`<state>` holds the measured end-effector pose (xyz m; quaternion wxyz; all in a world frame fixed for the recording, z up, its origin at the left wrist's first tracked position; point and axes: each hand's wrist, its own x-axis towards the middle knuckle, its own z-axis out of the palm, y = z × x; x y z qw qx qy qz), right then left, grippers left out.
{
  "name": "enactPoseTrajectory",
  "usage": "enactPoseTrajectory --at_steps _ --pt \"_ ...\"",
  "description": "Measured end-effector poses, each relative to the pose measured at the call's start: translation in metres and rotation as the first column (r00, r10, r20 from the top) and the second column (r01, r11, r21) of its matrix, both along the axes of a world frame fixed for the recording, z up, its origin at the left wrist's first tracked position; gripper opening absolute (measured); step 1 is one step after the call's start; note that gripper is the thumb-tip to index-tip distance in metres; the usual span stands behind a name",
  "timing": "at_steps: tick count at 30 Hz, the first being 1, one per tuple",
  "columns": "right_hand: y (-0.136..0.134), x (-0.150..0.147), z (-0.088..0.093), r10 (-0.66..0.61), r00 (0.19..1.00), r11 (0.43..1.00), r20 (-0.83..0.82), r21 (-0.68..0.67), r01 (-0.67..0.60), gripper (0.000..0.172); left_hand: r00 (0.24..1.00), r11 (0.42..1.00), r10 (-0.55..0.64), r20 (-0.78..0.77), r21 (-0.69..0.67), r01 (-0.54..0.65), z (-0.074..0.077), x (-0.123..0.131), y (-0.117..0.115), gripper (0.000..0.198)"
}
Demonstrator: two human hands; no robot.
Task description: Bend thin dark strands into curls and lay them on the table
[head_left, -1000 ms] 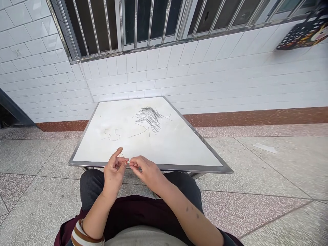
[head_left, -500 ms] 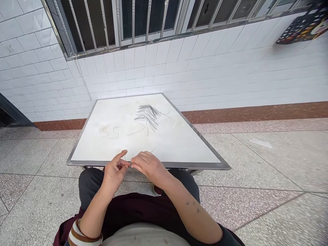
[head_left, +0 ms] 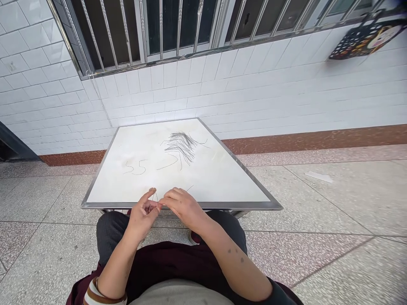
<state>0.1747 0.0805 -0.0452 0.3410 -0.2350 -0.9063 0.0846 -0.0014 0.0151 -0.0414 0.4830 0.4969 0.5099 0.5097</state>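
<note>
My left hand and my right hand meet fingertip to fingertip over the near edge of a white table. Both pinch a thin dark strand that loops up between them; the left index finger sticks out. Farther back on the tabletop lies a loose bundle of dark strands. Two curled strands rest to its left, and one short strand lies just beyond my right hand.
The table has a metal rim and stands against a white tiled wall under a barred window. Speckled floor tiles surround it. A white scrap lies on the floor at right. A dotted bag hangs top right.
The hands have stayed pinched together on the strand and have drawn slightly closer. The view has shifted a little, and a short strand now shows beyond my right hand.
</note>
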Motion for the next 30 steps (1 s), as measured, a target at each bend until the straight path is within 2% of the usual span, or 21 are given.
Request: enactPoseTrajectory --at_steps 3,6,9,14,18,26,30 --pt "0.000 0.001 0.001 -0.007 0.999 1.000 -0.044 -0.007 0.007 0.023 0.999 1.000 -0.002 0.054 0.019 0.001 0.003 0.004 -0.004 0.071" --pt "-0.003 -0.002 0.004 0.005 0.997 0.998 -0.076 -0.055 -0.009 0.018 0.996 0.991 0.088 -0.023 0.105 -0.085 -0.001 0.009 -0.005 0.064" --pt "-0.008 -0.004 0.008 0.032 0.997 0.995 -0.067 -0.092 -0.038 0.013 0.991 0.982 0.096 -0.097 0.172 -0.079 -0.006 0.010 -0.005 0.054" --pt "-0.013 -0.003 0.015 0.075 0.997 0.992 -0.011 -0.102 -0.076 0.016 0.999 0.993 -0.002 -0.044 0.116 0.007 -0.007 0.002 -0.002 0.058" --pt "-0.013 -0.003 0.013 0.078 0.997 0.992 -0.004 -0.096 -0.078 0.022 0.999 0.996 -0.041 -0.002 0.081 0.041 -0.009 -0.001 0.001 0.061" --pt "-0.004 -0.004 0.004 0.073 0.997 0.996 0.030 -0.061 -0.071 0.016 0.992 0.992 -0.051 -0.116 0.109 0.064 -0.010 -0.008 0.003 0.058" --pt "0.002 0.000 0.002 0.038 0.999 0.998 0.019 -0.051 -0.037 0.016 0.999 0.998 -0.034 -0.009 0.061 0.035 -0.013 -0.007 0.006 0.066"
